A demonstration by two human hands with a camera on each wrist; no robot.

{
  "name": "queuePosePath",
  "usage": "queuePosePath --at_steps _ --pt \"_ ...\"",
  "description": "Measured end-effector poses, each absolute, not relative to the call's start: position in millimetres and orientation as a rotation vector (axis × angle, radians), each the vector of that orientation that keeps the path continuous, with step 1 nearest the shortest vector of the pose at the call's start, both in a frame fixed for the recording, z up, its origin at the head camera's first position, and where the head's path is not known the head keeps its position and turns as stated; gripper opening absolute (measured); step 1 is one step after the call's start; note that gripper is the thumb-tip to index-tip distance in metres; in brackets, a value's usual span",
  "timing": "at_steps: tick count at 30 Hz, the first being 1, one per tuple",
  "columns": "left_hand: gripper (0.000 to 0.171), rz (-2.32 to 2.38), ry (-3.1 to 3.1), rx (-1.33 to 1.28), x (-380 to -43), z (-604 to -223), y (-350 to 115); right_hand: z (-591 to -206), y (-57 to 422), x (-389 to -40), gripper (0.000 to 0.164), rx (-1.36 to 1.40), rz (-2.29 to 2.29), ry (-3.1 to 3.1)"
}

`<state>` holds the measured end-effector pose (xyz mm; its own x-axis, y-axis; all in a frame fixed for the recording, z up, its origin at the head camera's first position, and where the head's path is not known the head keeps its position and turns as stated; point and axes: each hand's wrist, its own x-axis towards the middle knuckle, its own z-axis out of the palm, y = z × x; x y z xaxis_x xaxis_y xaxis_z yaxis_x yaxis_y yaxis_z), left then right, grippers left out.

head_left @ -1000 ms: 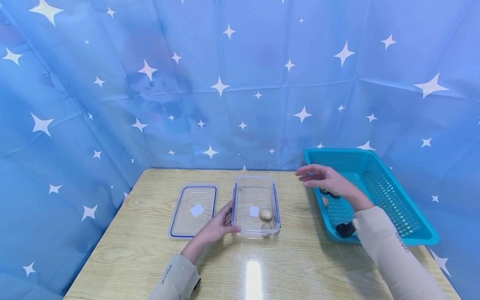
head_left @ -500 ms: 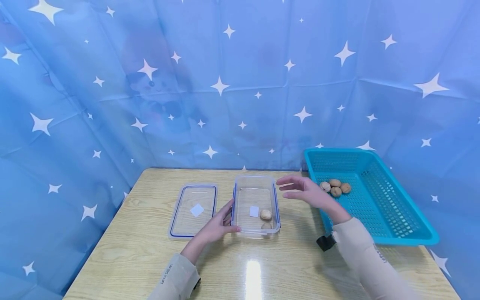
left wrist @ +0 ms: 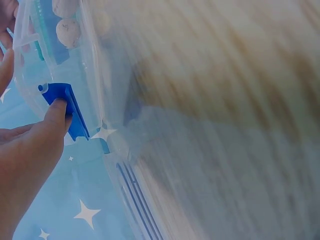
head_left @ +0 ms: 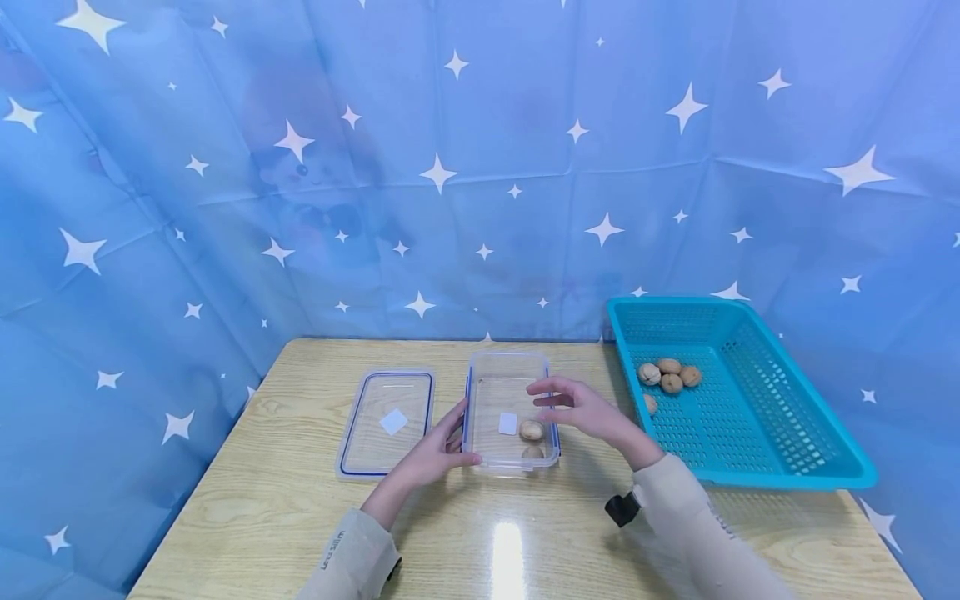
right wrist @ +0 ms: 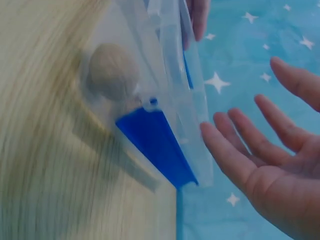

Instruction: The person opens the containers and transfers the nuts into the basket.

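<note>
A clear plastic food container (head_left: 491, 392) with blue side latches stands on the table. Two pale brown walnuts (head_left: 532, 430) show at its near right corner. My left hand (head_left: 429, 454) holds the container's near left corner, fingers along the side and thumb at the front. In the left wrist view that thumb lies on a blue latch (left wrist: 67, 107). My right hand (head_left: 585, 410) hovers over the container's right rim, fingers spread. The right wrist view shows nothing in its palm, beside another blue latch (right wrist: 157, 145) and a walnut (right wrist: 112, 72) behind the clear wall.
The container's clear lid (head_left: 375, 450) with a blue seal lies on the table to the left. A teal plastic basket (head_left: 750, 425) stands on the right, holding several walnuts (head_left: 672, 382) near its left wall. A blue starry curtain (head_left: 480, 208) hangs behind the table.
My right hand has moved left from the basket's left edge to above the container's right side, uncovering the walnuts in the basket. The left hand and container have stayed in place.
</note>
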<state>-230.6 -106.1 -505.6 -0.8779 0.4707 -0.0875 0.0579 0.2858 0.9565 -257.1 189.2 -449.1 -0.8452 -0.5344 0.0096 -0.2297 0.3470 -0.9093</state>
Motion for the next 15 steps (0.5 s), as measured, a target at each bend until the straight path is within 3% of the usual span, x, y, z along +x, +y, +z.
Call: queuePosePath --at_steps 15 --pt "0.095 1.627 2.208 0.479 -230.9 -505.8 -104.6 -451.2 143.9 -249.0 0.06 -0.499 -1.455 2.258"
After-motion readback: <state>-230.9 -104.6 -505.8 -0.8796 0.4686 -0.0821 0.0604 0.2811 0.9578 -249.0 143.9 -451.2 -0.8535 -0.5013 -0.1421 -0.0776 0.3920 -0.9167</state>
